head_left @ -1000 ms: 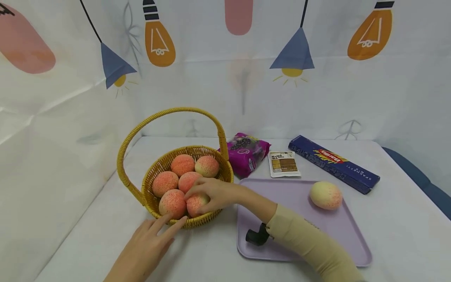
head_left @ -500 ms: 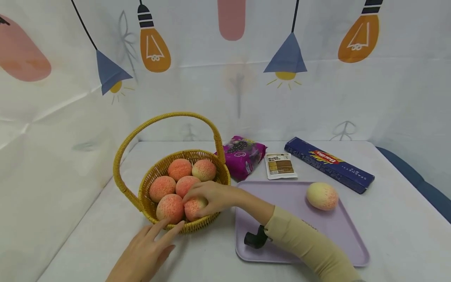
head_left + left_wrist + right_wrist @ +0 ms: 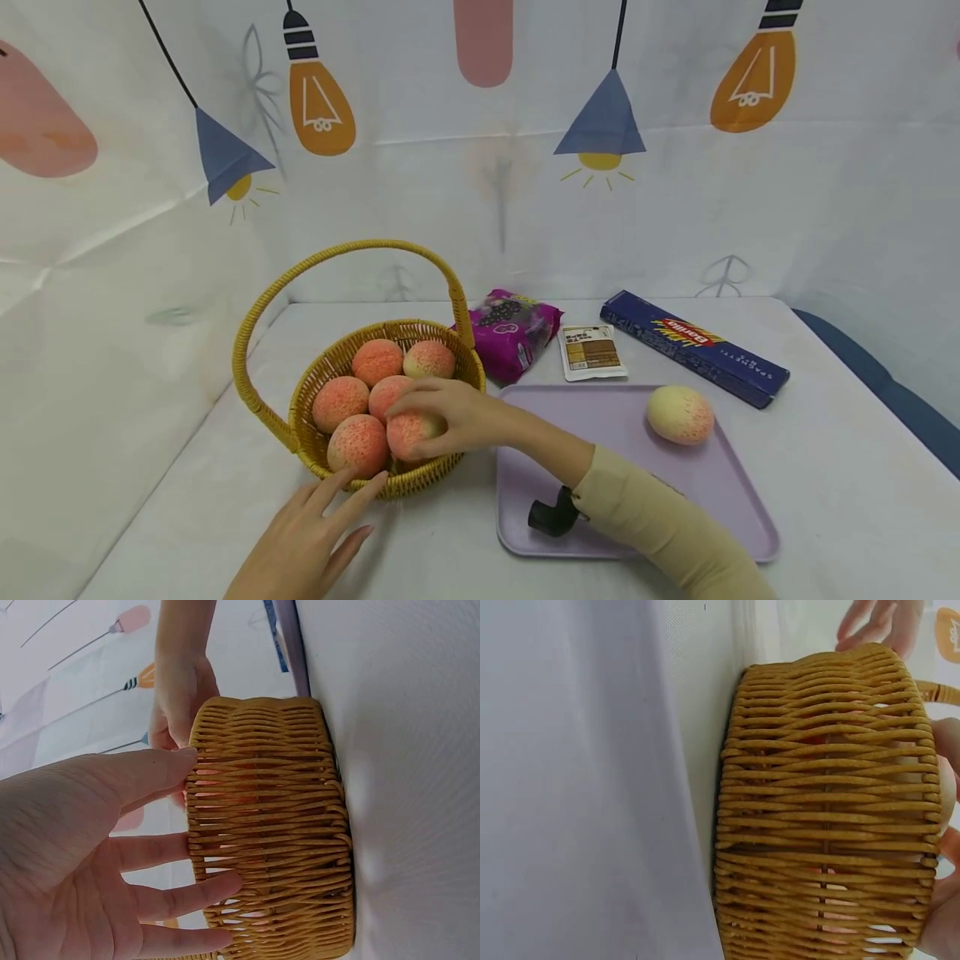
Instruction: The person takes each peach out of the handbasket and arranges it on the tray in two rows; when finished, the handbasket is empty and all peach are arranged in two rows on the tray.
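A yellow wicker basket (image 3: 427,475) with a tall arched handle stands on the white table, filled with several pinkish-red peaches (image 3: 358,446). At its near right side my right hand (image 3: 468,414) grips one peach (image 3: 408,433), fingers over its top and thumb on the near side. My left hand (image 3: 300,533) reaches to the front of the basket, its fingers fairly straight. In the left wrist view, the fingertips (image 3: 225,883) of that hand rest at the basket's rim and woven side. From the right wrist, mostly the basket wall (image 3: 825,810) shows.
Right of the basket lies a lilac tray (image 3: 720,517) with a pale peach (image 3: 680,414) and a black elbow-shaped piece (image 3: 553,517), partly under the right forearm. Behind are a purple packet (image 3: 513,333), a small white-and-brown sachet (image 3: 591,352) and a blue spaghetti box (image 3: 693,350).
The right hand and the peach it grips have risen slightly relative to the basket rim. The left hand stays at the basket's front. The whole head view has shifted a little.
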Tool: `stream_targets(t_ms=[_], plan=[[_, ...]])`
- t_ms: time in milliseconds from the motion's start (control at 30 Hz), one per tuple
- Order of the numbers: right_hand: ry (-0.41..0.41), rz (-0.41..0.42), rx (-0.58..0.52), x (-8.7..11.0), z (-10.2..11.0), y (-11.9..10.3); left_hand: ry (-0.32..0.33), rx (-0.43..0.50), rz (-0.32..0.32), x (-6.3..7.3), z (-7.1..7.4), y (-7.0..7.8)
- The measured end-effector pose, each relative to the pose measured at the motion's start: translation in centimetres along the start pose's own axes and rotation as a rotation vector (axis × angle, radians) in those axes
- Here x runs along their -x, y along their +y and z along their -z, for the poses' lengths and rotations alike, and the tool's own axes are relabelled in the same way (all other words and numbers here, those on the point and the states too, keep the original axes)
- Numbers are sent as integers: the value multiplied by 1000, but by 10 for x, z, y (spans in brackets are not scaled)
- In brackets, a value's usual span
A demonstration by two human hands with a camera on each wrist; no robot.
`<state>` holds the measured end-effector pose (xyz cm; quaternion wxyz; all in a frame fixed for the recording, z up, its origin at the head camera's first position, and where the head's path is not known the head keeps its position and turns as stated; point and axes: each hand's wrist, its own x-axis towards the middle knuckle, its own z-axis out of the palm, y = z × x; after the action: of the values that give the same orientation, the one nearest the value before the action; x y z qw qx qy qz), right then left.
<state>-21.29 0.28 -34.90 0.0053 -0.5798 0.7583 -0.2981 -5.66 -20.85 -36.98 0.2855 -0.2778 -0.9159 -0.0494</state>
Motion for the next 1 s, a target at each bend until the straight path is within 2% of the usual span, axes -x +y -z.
stream_targets(t_ms=[200, 400, 700, 867, 1000], plan=[[91, 22, 40, 9, 6, 2, 7, -8, 6, -2, -1, 1], [180, 85, 48, 20, 16, 0, -29, -2, 25, -2, 0, 1], [205, 87, 81, 25, 23, -2, -65, 28, 40, -1, 0, -3], [237, 81, 115, 28, 28, -5, -52, 29, 40, 1, -2, -3], [268, 78, 199, 35, 32, -5, -37, 24, 29, 2, -3, -3]])
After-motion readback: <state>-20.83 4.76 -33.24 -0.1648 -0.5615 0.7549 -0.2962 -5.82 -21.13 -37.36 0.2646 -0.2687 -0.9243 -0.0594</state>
